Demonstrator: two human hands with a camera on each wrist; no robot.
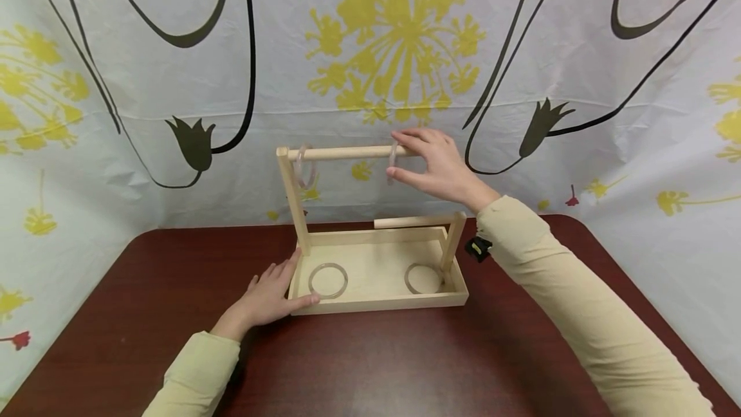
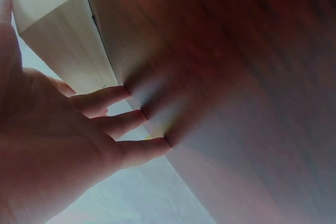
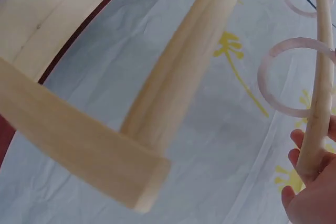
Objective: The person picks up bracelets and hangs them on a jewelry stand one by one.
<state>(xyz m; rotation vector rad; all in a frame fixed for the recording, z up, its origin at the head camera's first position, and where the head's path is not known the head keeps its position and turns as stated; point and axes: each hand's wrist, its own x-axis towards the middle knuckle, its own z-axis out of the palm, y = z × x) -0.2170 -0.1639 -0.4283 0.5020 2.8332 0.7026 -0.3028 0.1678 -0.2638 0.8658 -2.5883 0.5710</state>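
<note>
A wooden bangle stand [image 1: 379, 305] has a tray base, a tall left post with a long upper rod [image 1: 347, 153], and a short right post with a lower rod [image 1: 405, 222]. My right hand [image 1: 442, 166] pinches a translucent pinkish bangle [image 1: 392, 163] between thumb and fingers near the upper rod's free right end; the rod passes through this bangle [image 3: 265, 80]. Another bangle [image 1: 300, 169] hangs on that rod beside the left post. My left hand [image 1: 266, 298] rests against the tray's left end, thumb on the front rim, other fingers extended [image 2: 121, 153] and touching the table.
Two bangles lie flat in the tray, one at the left [image 1: 312, 275] and one at the right [image 1: 408, 278] by the short post. The dark reddish table [image 1: 370, 359] meets a flower-patterned curtain [image 1: 266, 127] behind the stand. A black strap piece [image 1: 478, 248] shows under the right sleeve.
</note>
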